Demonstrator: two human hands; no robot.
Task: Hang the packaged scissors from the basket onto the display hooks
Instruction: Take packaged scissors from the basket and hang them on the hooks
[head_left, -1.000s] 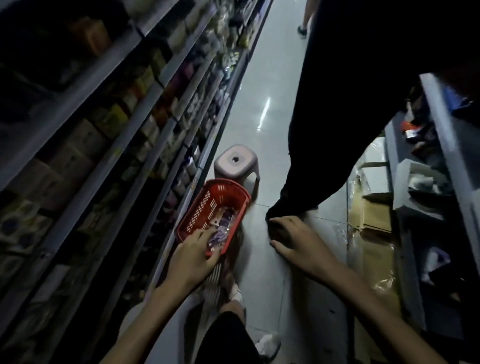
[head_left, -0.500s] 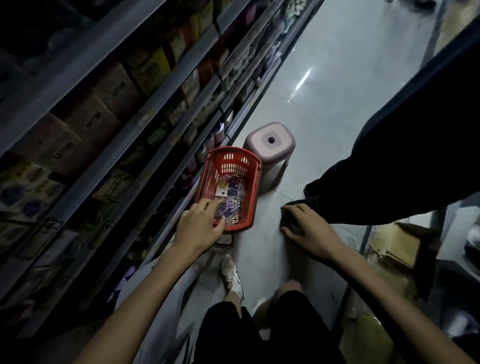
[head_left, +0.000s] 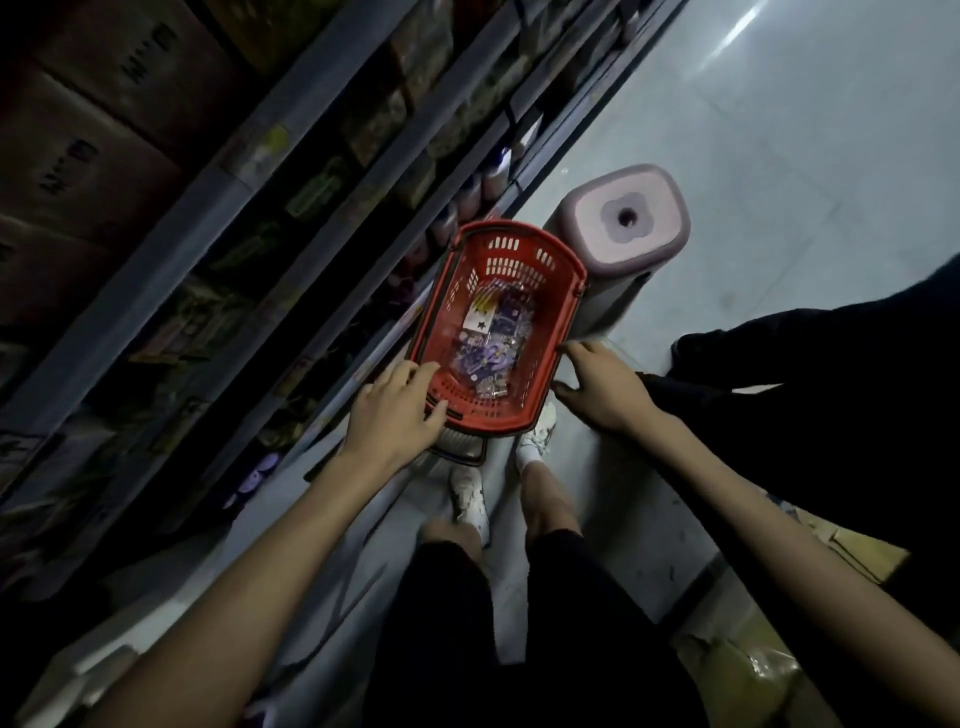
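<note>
Left hand (head_left: 395, 415), right hand (head_left: 605, 387) rest loose-fingered on basket (head_left: 506, 254) rim; packets (head_left: 488, 353) blurred, perhaps scissors.

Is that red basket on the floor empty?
No, the red basket holds a loose pile of small packages on its bottom.

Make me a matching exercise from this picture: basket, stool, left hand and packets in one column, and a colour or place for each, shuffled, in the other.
Column one:
1. basket
2. stool
3. left hand
4. packets

Column two:
A. pink
B. inside the basket
C. red
D. on the basket's near left rim

Pairs: 1-C; 2-A; 3-D; 4-B.
</note>
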